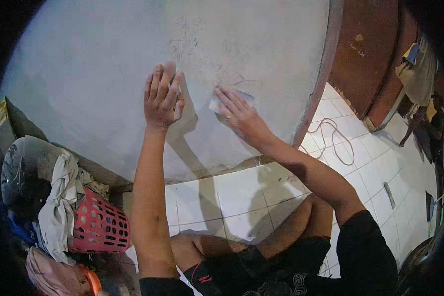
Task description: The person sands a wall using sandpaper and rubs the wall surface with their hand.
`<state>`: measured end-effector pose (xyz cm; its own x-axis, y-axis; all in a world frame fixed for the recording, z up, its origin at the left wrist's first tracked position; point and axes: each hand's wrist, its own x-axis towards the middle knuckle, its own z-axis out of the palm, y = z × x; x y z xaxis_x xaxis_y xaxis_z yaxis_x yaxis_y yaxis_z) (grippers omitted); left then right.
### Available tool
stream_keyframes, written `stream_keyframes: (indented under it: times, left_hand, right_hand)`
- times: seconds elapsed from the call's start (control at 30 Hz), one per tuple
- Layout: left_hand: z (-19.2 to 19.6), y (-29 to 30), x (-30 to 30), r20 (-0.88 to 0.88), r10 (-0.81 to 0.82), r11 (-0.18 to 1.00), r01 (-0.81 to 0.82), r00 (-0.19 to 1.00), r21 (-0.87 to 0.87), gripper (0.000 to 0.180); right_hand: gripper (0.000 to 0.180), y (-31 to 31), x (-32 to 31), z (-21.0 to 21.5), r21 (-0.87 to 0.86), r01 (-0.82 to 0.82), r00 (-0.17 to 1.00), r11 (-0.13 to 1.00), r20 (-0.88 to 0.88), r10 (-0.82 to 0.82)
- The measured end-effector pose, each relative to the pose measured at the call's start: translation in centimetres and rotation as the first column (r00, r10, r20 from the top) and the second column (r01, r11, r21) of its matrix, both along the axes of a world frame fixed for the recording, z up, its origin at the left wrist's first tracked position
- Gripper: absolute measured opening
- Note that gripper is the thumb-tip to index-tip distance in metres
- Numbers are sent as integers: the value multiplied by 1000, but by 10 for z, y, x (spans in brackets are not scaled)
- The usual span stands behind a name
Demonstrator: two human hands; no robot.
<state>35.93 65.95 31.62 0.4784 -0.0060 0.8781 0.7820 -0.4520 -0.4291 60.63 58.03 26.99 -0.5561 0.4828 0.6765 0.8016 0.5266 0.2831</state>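
The left hand (163,98) is lying flat and open against the grey plastered wall (93,74), holding nothing. The right hand (239,116) is pressing a small pale sheet, likely sandpaper (232,98), onto the wall under its outstretched fingers, beside fine cracks (197,44).

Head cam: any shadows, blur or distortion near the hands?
Head view: hard light throws dark arm shadows on the pale grey plaster wall beside the left hand and right hand; fisheye bends the reddish wall edge; black vignette at corners; hands slightly soft.

A red perforated basket (99,226) draped with white cloth (59,207); a cable (333,140) on tiles.
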Motion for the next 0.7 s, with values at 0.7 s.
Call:
stream_keyframes:
  times: [0.7]
  left_hand:
    - [-2,7,-2,9,-89,995,88,996,47,46]
  right_hand:
    - [30,1,1,11,78,-91,995,993,-43,95]
